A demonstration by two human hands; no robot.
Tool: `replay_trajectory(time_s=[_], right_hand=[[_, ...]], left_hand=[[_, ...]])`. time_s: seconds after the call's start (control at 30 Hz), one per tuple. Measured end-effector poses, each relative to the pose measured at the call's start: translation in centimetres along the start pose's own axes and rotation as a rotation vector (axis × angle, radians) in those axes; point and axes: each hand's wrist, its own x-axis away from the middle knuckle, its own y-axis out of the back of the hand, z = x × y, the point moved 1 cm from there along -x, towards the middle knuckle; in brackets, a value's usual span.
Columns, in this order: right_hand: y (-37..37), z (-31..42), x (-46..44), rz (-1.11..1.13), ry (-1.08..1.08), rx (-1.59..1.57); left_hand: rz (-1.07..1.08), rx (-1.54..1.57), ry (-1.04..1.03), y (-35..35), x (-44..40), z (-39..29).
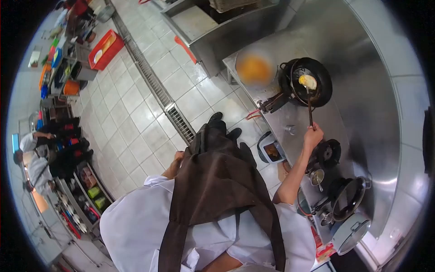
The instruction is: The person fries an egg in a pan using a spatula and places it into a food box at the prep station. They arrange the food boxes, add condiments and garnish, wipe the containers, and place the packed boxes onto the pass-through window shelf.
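Note:
My right hand (313, 135) is closed around the long dark handle of a spatula (310, 106). Its far end reaches into a black wok (324, 88) on the burner. A fried egg (308, 82), white with a yellow patch, is at that end and hides the tool's head. My left hand (176, 159) hangs low beside the brown apron (217, 181), away from the stove. Its fingers are partly hidden, and I cannot make out anything in it.
A blurred bowl of orange stuff (255, 68) stands left of the wok. Nearer me on the steel counter (290, 115) are a bare burner (328, 153), a pan (349, 199) and a glass-lidded pot (351, 233). Across the tiled floor are a red crate (107, 50) and co-workers (38, 167).

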Motion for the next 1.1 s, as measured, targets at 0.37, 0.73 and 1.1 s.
replay_trajectory(time_s=[0.37, 0.73, 1.1], right_hand=[[0.8, 2.7, 0.6, -0.035, 0.055, 0.093], [1.5, 15.9, -0.3, -0.094, 0.360, 0.210], [-8.3, 40.4, -4.0, -0.117, 0.426, 0.025]], left_hand=[[0.045, -0.055, -0.095, -0.5, -3.7, 3.9], [0.135, -0.182, -0.220, 2.7, -12.1, 13.7], [0.041, 0.380, 0.146, 22.1, -17.9, 18.8]])
